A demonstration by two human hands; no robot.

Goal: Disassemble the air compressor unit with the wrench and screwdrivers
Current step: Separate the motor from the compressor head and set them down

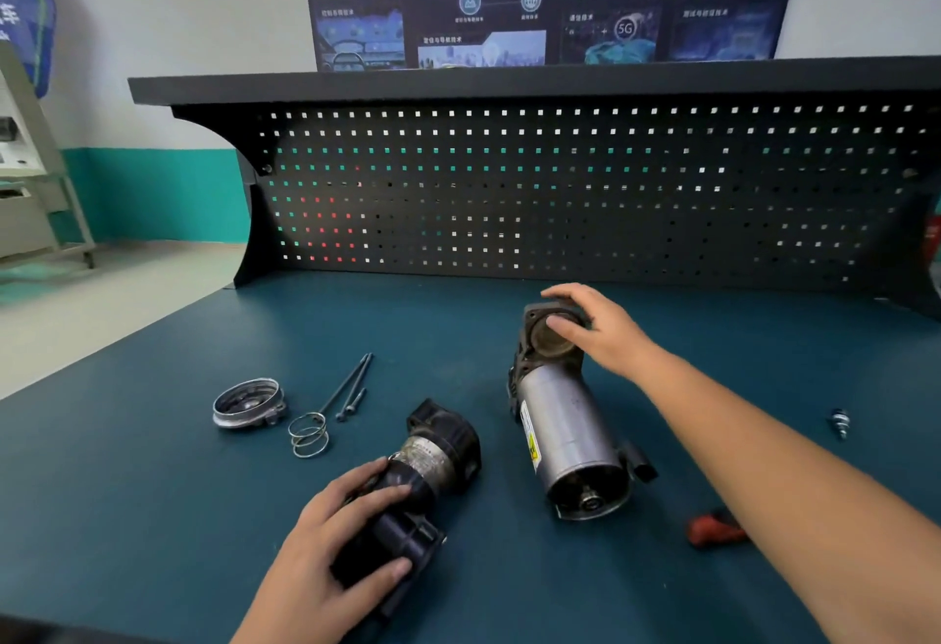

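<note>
Nearest me, my left hand (336,536) wraps the near end of the black housing (438,455), fingers curled over its top. The piece lies on its side on the surface (153,490), its far end pointing up and right. To the right, well apart from that hand, one red screwdriver (715,529) lies just beside my right forearm, blurred. Between my arms lies the one silver motor (570,440), shaft end towards me. My right hand (596,327) grips its black head at the far end, fingers curled over the top, thumb on the round face. Left of the housing lie one spring (308,434), one metal ring (248,401) near it, and three bolts (351,383), two long and one short, close together. Far right, one small fitting (839,422) lies alone. Behind stands the pegboard (560,195).
</note>
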